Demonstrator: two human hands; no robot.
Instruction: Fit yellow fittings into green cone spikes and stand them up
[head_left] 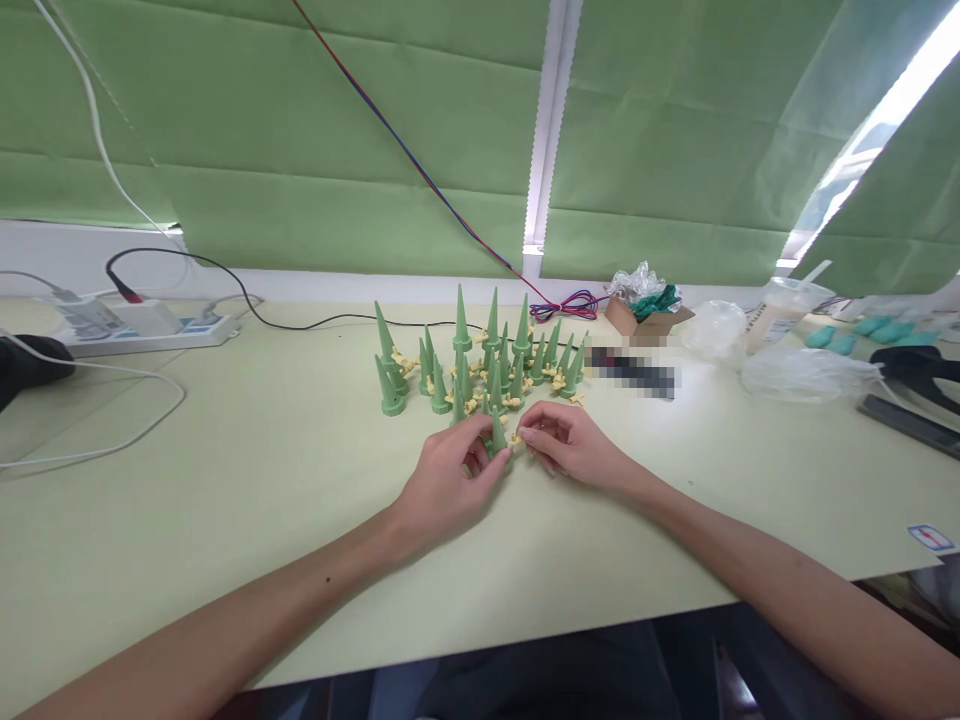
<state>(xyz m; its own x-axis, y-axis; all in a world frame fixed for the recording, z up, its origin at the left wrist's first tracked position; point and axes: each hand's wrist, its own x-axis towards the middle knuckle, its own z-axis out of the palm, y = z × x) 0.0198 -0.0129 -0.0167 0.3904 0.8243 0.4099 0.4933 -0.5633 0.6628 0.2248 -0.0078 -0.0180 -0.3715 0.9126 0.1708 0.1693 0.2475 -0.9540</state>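
Note:
Fingers of my left hand (459,473) are closed around a green cone (498,432) that stands upright at the near side of a cluster. Just to its right, my right hand (574,443) pinches a small yellow piece (516,438) between thumb and forefinger, close against the cone. Whether the piece touches the cone I cannot tell. Behind my hands stand several more green cones (460,325) on round bases, with small yellow pieces (405,362) scattered among them. My left palm and some fingertips are hidden.
A power strip (142,332) with plugs lies at the back left. Coiled red-blue wire (574,305), a small cardboard box (649,318), a plastic cup (780,310) and plastic bags (810,375) are at the back right. The table (225,500) ends near my body.

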